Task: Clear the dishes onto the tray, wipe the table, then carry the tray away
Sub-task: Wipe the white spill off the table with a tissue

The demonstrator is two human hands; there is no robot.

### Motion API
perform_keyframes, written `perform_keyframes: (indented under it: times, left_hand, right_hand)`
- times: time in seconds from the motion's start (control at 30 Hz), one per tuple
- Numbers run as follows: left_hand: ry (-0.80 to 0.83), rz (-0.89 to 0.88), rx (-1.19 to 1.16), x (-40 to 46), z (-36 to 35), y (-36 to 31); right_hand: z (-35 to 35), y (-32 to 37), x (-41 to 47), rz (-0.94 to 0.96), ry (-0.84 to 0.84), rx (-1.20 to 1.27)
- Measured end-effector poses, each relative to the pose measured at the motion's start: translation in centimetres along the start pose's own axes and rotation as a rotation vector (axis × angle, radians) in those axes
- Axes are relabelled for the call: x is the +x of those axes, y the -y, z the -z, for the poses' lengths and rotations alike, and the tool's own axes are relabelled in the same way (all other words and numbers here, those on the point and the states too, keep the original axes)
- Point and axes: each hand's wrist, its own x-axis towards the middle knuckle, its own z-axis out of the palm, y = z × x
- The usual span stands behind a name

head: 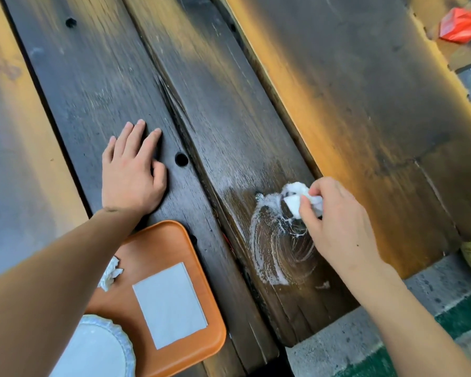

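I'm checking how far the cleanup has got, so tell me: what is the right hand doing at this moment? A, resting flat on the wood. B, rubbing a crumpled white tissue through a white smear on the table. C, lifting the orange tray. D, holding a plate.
B: the right hand pinches a crumpled white tissue against the white smear on the table.

Open planks beyond tray, apparently unobstructed.
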Motion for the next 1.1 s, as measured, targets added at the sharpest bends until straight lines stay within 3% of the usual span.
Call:
perform_keyframes:
  times: [0.17, 0.4, 0.8, 0.97, 1.1]
  left_hand:
    - [0.002, 0.007, 0.001, 0.0, -0.1, 0.0]
    - [-0.006, -0.001, 0.003, 0.0, -0.1, 0.1]
    - [-0.009, 0.003, 0.013, 0.0, -0.2, 0.2]
    - [-0.003, 0.002, 0.014, 0.1, -0.2, 0.2]
    - [0.005, 0.004, 0.007, 0.1, -0.1, 0.2]
  right_hand:
    - [0.4, -0.1, 3.6, 0.118, -0.204, -0.04]
    - [-1.0, -1.0, 4.1, 0.232, -0.001, 0.017]
    - [-1.6, -1.9, 5.2, 0.35, -0.002, -0.083]
    - [-2.8, -2.0, 3.8, 0.487, 0.008, -0.043]
    - [-3.0, -2.1, 1.7, 0.687, 0.117, -0.041]
